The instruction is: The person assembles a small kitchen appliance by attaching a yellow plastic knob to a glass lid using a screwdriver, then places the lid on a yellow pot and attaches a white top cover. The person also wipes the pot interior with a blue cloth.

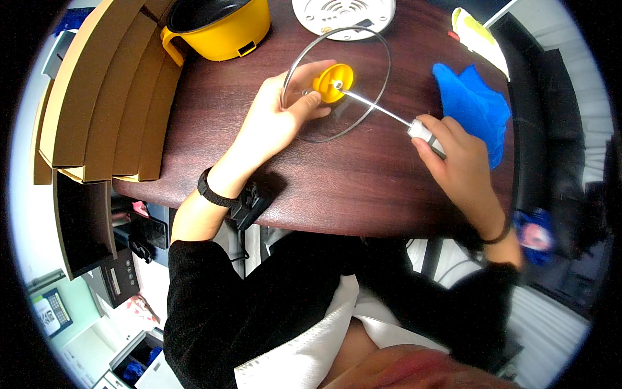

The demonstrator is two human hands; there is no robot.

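Left hand (277,105) grips hollow yellow plastic knob (329,89); circular, metal-rimmed transparent lid (364,72) surrounds it; right hand (459,154) clamps slim, steel-shafted, white-and-grey-handled screwdriver (418,130).

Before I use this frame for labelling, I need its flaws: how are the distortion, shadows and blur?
Head view: the brown table bows along its front edge, and black fills the corners; head view: a soft shadow lies on it, below the left hand in the picture; head view: the blue-and-pink item at right looks smeared, while the screwdriver reads fairly sharp.
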